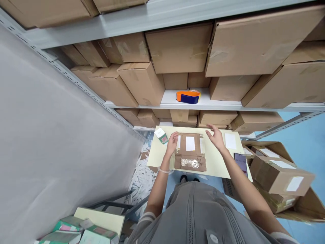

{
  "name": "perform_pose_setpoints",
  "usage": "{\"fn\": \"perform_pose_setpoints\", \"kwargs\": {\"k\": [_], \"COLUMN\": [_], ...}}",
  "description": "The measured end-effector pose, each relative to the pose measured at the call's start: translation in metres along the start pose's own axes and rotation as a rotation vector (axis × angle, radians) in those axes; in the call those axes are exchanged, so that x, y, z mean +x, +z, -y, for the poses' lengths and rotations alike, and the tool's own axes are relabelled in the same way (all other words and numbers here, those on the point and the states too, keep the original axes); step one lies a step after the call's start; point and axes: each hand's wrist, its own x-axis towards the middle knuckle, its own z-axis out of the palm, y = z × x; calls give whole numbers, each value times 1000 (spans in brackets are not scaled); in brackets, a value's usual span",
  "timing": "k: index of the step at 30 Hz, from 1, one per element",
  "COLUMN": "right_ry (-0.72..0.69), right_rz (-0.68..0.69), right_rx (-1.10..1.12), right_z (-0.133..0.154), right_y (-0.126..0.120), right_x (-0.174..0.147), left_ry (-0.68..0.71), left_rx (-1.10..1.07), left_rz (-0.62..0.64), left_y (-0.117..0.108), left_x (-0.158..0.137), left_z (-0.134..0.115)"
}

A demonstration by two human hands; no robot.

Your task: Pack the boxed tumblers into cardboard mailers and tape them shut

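Note:
A flat brown cardboard piece (190,157) lies on the pale yellow table in front of me. It carries white paper labels and shiny clear tape along its near part and corners. My left hand (172,143) is at the cardboard's left edge, palm turned inward, fingers stretched and holding nothing; whether it touches the edge I cannot tell. To the right of the cardboard, my right hand (215,136) hovers over the table with thumb and fingers apart, nothing in it. A small green and white box (161,135) stands just left of my left hand.
On the table's right side are a white label sheet (230,141) and a phone (240,163). A large open carton (304,207) holding labelled boxes stands at the right. Shelves of cardboard boxes rise behind, with an orange and blue tape loop (188,97). Paper strips (142,169) cover the floor.

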Motion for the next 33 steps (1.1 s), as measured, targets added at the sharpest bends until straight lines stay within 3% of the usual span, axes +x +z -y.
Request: {"fn": "perform_pose_setpoints", "kwargs": {"k": [4,8,15,23,33], "right_ry": [-176,-257,-299,-254,-262], "right_rz": [1,-4,119,153,24], "right_rx": [-65,-209,-519,-743,-662], "right_z": [39,61,70,68,73], "right_y": [3,11,35,56,44], "right_x": [63,121,182,197,171], "left_ry": [99,133,138,103,108], "left_rx": [-12,-10,2,-20,-16], "left_rz": [28,50,10,-10,-19], "left_y": [11,6,-5,-5,-8], "left_x": [41,68,71,66,48], "left_z": [-40,-67,-73,-69,-62]}}
